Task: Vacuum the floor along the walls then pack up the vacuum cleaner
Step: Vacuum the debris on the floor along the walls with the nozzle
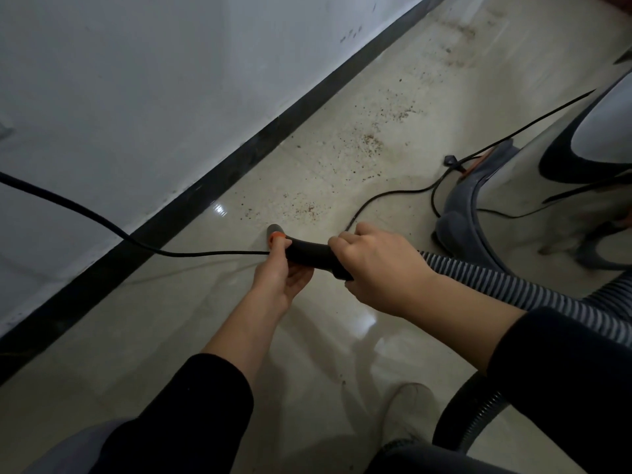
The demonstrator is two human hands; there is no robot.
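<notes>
Far off to the left of your grips, the pale wall runs along with a black skirting board at its foot. A black power cord comes in from that side, dips across the skirting and runs low over the floor straight up to your left grip. That left grip is cupped under the front of the hose handle, palm up and fingers curled round it, thumb by the orange ring. Just beyond the thumb the grey nozzle end pokes out, pointing toward the skirting and held above the floor. Your right grip comes over the top, fingers wrapped round the back of the same handle, right where the striped hose joins it. Beyond both grips, brown crumbs lie scattered over the tiles, trailing away along the wall. More cord loops on the floor past your right grip. The striped hose runs off to the right of that grip, and farther right stands the grey vacuum cleaner. Below your grips a pale shoe shows, with a black ribbed hose curving beside it.
</notes>
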